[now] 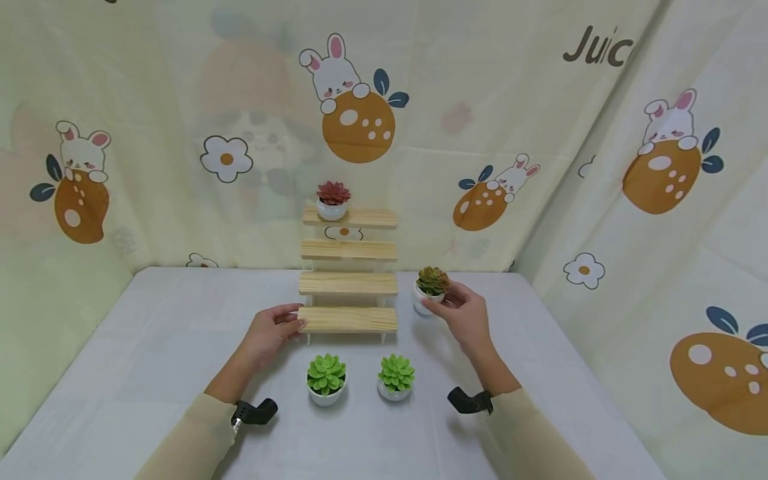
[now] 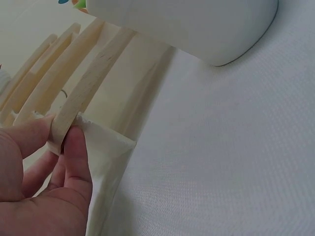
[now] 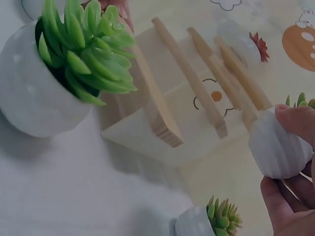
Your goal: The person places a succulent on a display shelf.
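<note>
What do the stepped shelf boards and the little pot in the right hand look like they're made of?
The pale stepped shelf boards look like unfinished light wood: visible grain, matt surface, sawn ends. The small white ribbed pot held by the right hand seems matt ceramic or plastic; its brownish-green succulent looks artificial.

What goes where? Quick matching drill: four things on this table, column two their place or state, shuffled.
Things:
1. red succulent pot
2. olive succulent pot
3. lowest shelf board
4. two bright green succulent pots

Places:
A. pinched at its end by the left hand
B. on the top shelf
C. on the table in front of the stand
D. held by the right hand

Pairs: 1-B, 2-D, 3-A, 4-C
</note>
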### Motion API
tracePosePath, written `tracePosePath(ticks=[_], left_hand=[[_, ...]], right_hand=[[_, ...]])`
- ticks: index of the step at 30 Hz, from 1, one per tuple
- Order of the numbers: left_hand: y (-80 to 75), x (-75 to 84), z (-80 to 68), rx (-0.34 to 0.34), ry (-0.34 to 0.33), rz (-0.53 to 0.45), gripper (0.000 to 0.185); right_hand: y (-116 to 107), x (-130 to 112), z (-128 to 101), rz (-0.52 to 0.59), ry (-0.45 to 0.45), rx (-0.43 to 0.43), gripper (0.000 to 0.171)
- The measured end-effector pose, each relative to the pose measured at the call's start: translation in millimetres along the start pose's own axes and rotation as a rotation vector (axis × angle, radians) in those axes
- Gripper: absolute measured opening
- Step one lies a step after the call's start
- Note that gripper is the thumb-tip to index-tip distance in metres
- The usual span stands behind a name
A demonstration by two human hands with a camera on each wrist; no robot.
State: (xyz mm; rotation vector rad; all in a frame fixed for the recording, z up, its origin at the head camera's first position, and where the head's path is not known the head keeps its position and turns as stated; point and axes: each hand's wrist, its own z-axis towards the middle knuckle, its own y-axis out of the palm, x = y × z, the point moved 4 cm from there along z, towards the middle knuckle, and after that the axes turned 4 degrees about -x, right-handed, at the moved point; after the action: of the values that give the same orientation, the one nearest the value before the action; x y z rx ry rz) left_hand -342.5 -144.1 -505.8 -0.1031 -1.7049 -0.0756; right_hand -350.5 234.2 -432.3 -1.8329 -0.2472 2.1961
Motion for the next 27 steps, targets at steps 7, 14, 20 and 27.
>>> tracePosePath(ticks=[7, 14, 20, 27], left_hand=[[-0.2, 0.6, 0.7, -0.004, -0.001, 0.004, 0.048], [-0.3, 0.8, 0.3, -0.013, 0.006, 0.018, 0.048], [-1.1, 0.4, -0.1, -0.016, 0.003, 0.013, 0.049], [-1.0, 1.1, -0.9, -0.018, 0.004, 0.013, 0.049]], right_hand=[[8, -14, 7, 0.006, -0.047, -0.024, 0.062], [16, -27, 17, 0.02, -0.051, -0.057, 0.057], [24, -37, 30, 0.023, -0.067, -0.096, 0.055], [34, -51, 45, 0.029, -0.121, -0.142, 0.051]])
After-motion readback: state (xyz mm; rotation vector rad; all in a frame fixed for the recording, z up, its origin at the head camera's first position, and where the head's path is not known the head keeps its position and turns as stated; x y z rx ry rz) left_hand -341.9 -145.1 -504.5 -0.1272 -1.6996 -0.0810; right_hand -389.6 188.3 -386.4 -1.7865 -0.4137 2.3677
